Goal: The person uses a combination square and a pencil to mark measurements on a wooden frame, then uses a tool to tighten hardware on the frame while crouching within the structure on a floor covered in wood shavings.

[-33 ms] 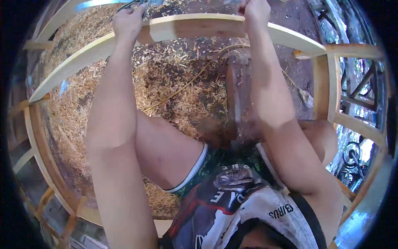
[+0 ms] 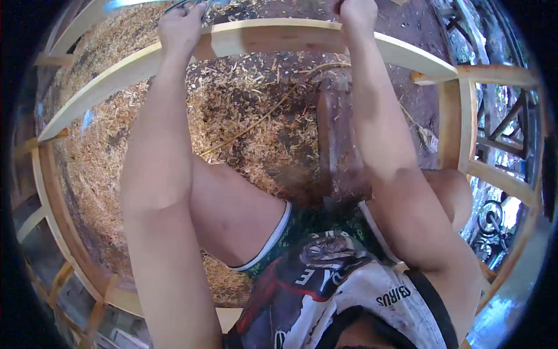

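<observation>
Both my arms reach forward over a pale wooden board that spans the frame in front of me. My left hand is beyond the board's left half, closed around a thin dark metal tool whose kind I cannot make out at the picture's upper edge. Past the board's right half, my right hand is closed, fingers curled. The upper edge cuts it off, and whatever it may hold is hidden.
Wood shavings cover the floor inside the frame. A thin yellowish cord runs across them. Wooden rails stand at the right, and more rails curve along the left. A bicycle is outside at right.
</observation>
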{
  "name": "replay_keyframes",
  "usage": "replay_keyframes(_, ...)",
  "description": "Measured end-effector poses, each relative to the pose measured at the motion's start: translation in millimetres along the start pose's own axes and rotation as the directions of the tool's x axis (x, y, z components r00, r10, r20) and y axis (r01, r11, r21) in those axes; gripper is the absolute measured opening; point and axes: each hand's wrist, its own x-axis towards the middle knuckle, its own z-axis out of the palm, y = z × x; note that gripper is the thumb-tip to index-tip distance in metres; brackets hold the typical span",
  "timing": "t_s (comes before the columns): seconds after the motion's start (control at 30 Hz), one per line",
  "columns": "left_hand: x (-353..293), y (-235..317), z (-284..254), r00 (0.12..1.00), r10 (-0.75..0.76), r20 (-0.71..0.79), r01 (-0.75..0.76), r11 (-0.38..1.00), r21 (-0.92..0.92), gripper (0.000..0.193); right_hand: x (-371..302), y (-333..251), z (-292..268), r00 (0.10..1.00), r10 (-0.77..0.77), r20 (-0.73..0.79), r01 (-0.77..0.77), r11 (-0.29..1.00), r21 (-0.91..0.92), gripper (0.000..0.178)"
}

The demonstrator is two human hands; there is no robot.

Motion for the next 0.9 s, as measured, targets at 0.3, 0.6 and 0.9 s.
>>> replay_keyframes(0.3,12.8,-20.0,-34.6,0.997,0.077,-0.027,-0.075,0.993,0.087,0.032,-13.1,17.9,51.4,0.931,0.189,0.313,0.261,0.257,-0.930,0.044)
replay_keyframes(0.6,48.9,-54.9,-39.1,0.998,0.012,-0.060,0.010,0.940,0.340,0.040,-3.3,10.1,28.8,0.901,0.324,0.288,0.121,0.450,-0.885,0.041)
replay_keyframes(0.9,48.8,-73.4,-45.1,1.000,0.015,0.004,-0.016,0.915,0.402,0.042,-3.6,-247.9,-29.4,0.786,0.410,0.463,0.424,0.188,-0.886,0.025)
